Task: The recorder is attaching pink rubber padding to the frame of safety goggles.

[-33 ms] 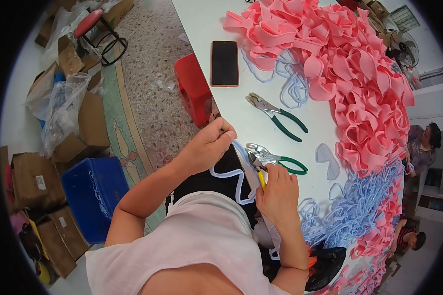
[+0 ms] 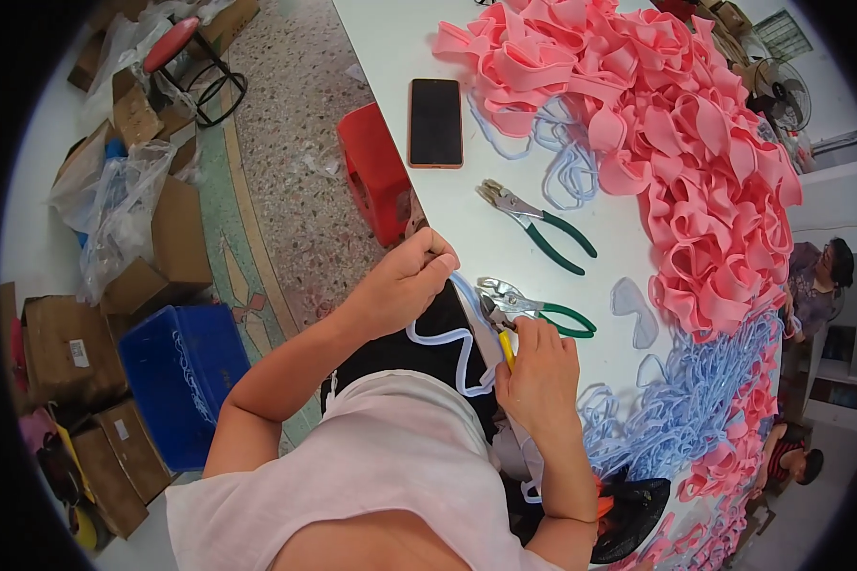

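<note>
My left hand [image 2: 409, 283] is closed in a pinch at the table's edge, holding one end of a pale blue elastic cord [image 2: 467, 366]. The cord loops down over my lap towards my other hand. My right hand [image 2: 543, 376] is wrapped round yellow-handled pliers [image 2: 508, 348], whose dark jaws lie against the cord near the table edge; whether they bite into it I cannot tell. Just beyond lie green-handled pliers [image 2: 509, 299], with a second green-handled pair [image 2: 535, 224] farther off. To the right of these is a flat, pale translucent piece [image 2: 632, 312].
A heap of pink foam strips [image 2: 628, 105] covers the table's far right side, above a tangle of pale blue cords [image 2: 681, 409]. A phone [image 2: 435, 124] lies near the left edge. Beside the table stand a red stool [image 2: 371, 176] and a blue bin [image 2: 183, 390]. Two people sit at right.
</note>
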Demonstrator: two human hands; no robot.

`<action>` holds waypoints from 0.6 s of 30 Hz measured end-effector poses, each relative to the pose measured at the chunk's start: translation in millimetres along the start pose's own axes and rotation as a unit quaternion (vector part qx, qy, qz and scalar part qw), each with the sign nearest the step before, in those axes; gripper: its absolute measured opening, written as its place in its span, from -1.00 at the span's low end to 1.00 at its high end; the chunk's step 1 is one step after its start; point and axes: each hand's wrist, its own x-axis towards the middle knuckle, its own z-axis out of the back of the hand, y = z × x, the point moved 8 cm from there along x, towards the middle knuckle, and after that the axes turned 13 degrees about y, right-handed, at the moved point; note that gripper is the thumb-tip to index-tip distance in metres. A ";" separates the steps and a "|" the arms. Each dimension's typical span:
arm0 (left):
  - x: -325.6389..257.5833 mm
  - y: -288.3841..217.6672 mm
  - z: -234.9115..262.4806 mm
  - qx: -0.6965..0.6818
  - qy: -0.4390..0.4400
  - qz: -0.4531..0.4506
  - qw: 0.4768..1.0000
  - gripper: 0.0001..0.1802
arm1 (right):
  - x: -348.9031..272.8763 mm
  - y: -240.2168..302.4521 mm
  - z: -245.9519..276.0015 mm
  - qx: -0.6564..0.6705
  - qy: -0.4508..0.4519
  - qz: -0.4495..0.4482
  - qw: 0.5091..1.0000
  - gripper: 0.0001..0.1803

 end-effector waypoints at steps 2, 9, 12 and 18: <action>-0.3 -0.9 1.0 0.013 -0.005 -0.002 1.000 -0.87 | 1.3 1.3 -0.4 -0.016 -0.005 0.004 1.000 -0.50; -3.3 -2.6 3.1 0.009 -0.009 0.003 1.000 -0.87 | 2.2 5.7 0.2 -0.035 -0.010 0.019 0.999 -0.50; -4.2 -1.0 3.2 -0.001 0.004 0.000 1.000 -0.88 | 2.6 7.6 0.3 -0.037 -0.007 0.016 0.999 -0.51; -9.1 -4.5 5.7 0.007 -0.008 -0.008 1.000 -0.88 | 5.1 11.9 0.4 -0.042 -0.017 0.022 0.999 -0.59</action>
